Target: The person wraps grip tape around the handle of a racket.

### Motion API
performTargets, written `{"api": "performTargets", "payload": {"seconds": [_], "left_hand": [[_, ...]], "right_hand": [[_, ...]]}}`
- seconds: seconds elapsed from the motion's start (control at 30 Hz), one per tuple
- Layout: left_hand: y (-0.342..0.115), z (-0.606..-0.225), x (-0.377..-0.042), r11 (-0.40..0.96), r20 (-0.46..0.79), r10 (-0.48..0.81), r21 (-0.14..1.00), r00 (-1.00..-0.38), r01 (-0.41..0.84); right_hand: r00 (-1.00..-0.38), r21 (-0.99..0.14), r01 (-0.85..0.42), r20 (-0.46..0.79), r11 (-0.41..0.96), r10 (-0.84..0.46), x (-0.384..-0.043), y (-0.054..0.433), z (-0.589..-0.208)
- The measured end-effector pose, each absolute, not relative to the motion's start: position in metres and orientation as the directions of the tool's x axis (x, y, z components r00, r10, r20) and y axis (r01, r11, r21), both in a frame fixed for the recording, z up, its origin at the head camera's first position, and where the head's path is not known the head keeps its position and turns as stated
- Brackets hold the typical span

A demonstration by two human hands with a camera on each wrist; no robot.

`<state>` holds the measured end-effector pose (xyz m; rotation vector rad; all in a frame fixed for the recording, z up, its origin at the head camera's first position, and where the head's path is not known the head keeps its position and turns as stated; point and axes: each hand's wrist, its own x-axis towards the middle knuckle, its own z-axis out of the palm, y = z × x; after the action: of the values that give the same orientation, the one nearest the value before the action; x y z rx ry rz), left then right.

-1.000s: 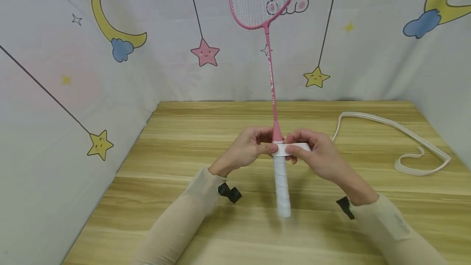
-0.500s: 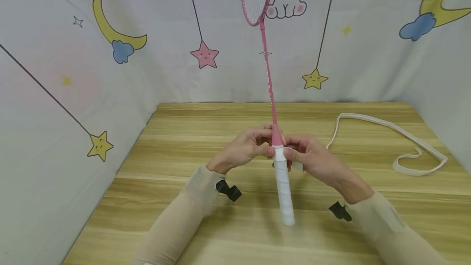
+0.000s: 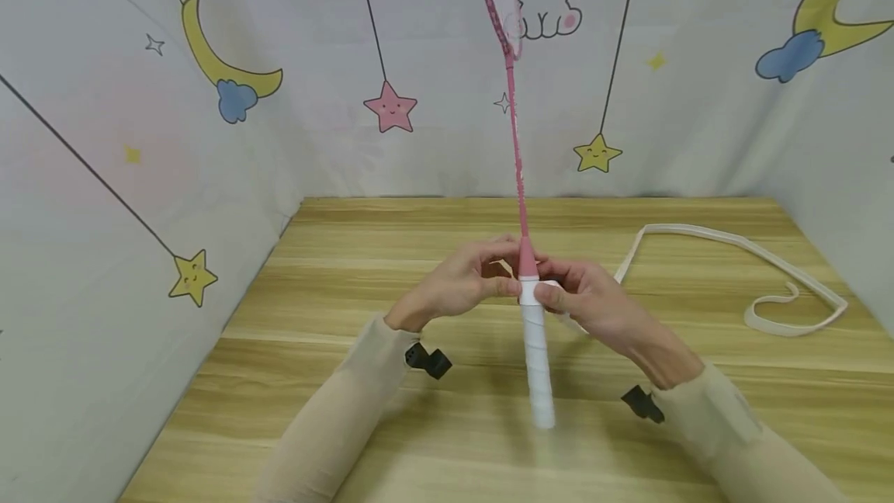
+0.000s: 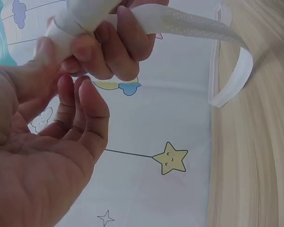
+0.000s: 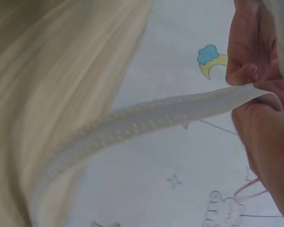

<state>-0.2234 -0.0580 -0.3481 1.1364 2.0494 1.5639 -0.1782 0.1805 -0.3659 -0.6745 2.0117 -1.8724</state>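
Note:
A pink badminton racket stands nearly upright in the head view, its shaft (image 3: pixel 517 154) rising from between the hands and its head edge-on, cut off at the top. White wrap with slanting overlaps covers the handle (image 3: pixel 538 363). My left hand (image 3: pixel 457 282) pinches the racket at the white band (image 3: pixel 528 291) under the pink cone, thumb in front. From the right, my right hand (image 3: pixel 601 301) pinches the grip tape against that same band. Leaving the right hand, the perforated white grip tape (image 5: pixel 146 118) trails away. Fingertips behind the handle are partly hidden.
The tape's long loose end (image 3: pixel 733 239) lies curled on the right of the wooden table (image 3: pixel 391 223). A white curtain (image 3: pixel 447 161) printed with moons and stars closes in the back and sides. Black wrist cameras (image 3: pixel 429 361) sit at both cuffs.
The racket has turned about its shaft, its head going from broad face to edge-on. The tape that stuck out rightward between the hands now lies round the band. Both hands stay at the handle top.

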Motion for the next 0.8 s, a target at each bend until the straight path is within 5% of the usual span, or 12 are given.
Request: {"api": "performTargets", "payload": {"seconds": [0.1, 0.3, 0.5, 0.8], "left_hand": [[-0.058, -0.347, -0.219, 0.118, 0.175, 0.698, 0.928, -0.694, 0.353], [-0.048, -0.347, -0.211, 0.219, 0.216, 0.577, 0.888, -0.787, 0.404], [-0.044, -0.347, -0.209, 0.234, 0.250, 0.555, 0.868, -0.793, 0.438], [-0.049, -0.352, -0.212, 0.256, 0.212, 0.587, 0.867, -0.781, 0.427]], "right_hand": [[-0.906, -0.962, -0.183, 0.085, 0.203, -0.415, -0.176, 0.174, -0.362], [-0.944, -0.912, -0.254, 0.162, 0.322, -0.288, -0.173, 0.158, -0.365], [-0.959, -0.828, -0.274, 0.195, 0.489, -0.206, -0.170, 0.158, -0.362], [-0.950, -0.723, -0.294, 0.150, 0.625, -0.273, -0.166, 0.164, -0.351]]}}
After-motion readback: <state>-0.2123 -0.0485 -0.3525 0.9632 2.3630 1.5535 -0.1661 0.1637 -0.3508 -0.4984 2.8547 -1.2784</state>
